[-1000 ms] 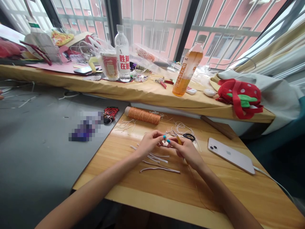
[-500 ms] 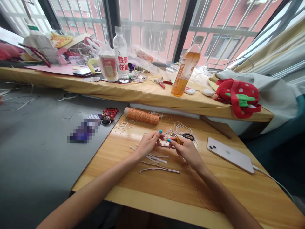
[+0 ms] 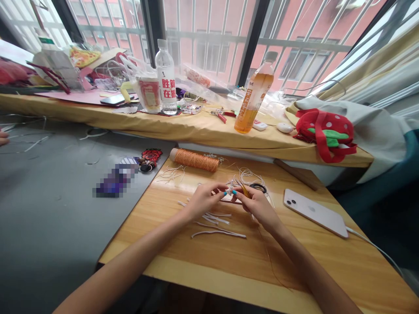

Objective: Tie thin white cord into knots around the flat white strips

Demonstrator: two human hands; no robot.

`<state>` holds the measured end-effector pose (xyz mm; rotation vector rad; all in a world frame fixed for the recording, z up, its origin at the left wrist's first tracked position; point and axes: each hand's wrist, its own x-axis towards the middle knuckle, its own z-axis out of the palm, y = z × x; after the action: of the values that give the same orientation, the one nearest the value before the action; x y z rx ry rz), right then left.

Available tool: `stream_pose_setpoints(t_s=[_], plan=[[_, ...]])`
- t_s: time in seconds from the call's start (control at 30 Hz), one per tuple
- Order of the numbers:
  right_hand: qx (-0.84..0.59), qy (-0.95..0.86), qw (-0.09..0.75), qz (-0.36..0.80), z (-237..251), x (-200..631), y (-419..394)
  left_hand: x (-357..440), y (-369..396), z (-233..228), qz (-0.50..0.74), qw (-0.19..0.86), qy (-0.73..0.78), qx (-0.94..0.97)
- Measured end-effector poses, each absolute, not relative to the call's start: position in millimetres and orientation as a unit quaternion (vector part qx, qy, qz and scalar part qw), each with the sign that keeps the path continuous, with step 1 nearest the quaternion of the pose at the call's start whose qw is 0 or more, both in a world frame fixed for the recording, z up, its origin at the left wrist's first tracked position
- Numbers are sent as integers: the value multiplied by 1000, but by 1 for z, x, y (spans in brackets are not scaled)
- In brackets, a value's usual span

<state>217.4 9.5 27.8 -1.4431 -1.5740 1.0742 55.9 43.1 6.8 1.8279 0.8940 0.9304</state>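
White cord piece point(image 3: 231, 190) now sits pinched between left hand point(image 3: 203, 201) and right hand point(image 3: 257, 204), fingertips closed together again mid-counter point(image 3: 203, 261), the knotting carrying on.

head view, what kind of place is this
Probably a home craft corner by a barred window: a small wooden table with a spool of orange cord and cut white strips, and a cluttered sill with drink bottles.
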Motion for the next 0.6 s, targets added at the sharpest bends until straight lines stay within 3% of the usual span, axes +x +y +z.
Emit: stream_pose_setpoints(t_s=[0.27,0.6], plan=[[-577,-650,351,347,26,217,7,52,38,16,407,308,371,776],[-577,-639,352,367,27,213,6,57,43,4,406,415,356,732]])
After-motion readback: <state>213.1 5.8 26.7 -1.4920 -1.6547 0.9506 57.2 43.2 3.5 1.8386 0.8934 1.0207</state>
